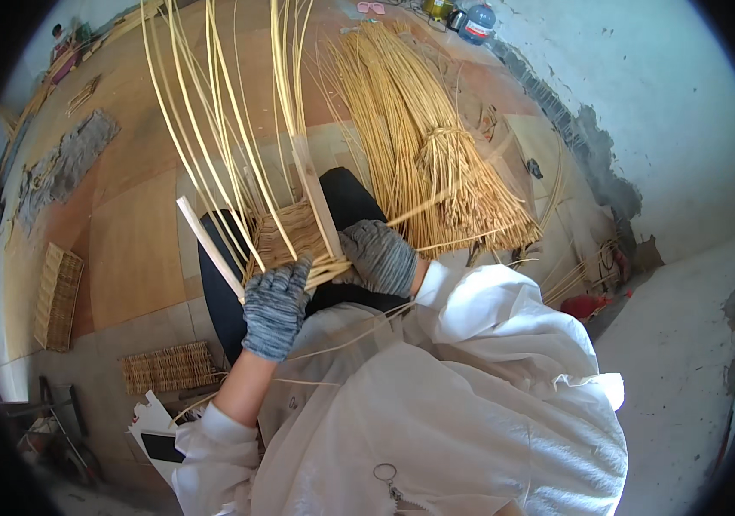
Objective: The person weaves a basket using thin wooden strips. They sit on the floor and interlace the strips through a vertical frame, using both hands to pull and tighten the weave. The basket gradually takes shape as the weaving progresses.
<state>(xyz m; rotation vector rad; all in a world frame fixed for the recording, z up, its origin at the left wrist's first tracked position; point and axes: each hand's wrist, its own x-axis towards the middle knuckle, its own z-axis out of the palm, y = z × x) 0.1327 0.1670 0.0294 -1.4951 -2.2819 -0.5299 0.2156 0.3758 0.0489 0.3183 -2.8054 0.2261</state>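
A partly woven wicker basket (288, 229) rests on my lap between dark-clad legs, with long pale canes (213, 129) rising from it and a wooden slat (314, 189) at either side. My left hand (275, 305), in a grey knitted glove, has its fingers closed on the basket's near rim and the canes there. My right hand (376, 256), gloved alike, is curled at the basket's right side beside the right slat and horizontal canes; its fingertips are partly hidden, so what exactly it grips is unclear.
A large bundle of straw-coloured canes (428, 120) lies beyond my right hand along a rough white wall (660, 103). Woven panels (58, 292), (165, 368) and a grey cloth (71, 168) lie on the floor at left. A water jug (477, 26) stands far back. A person (62, 39) is at the far upper left.
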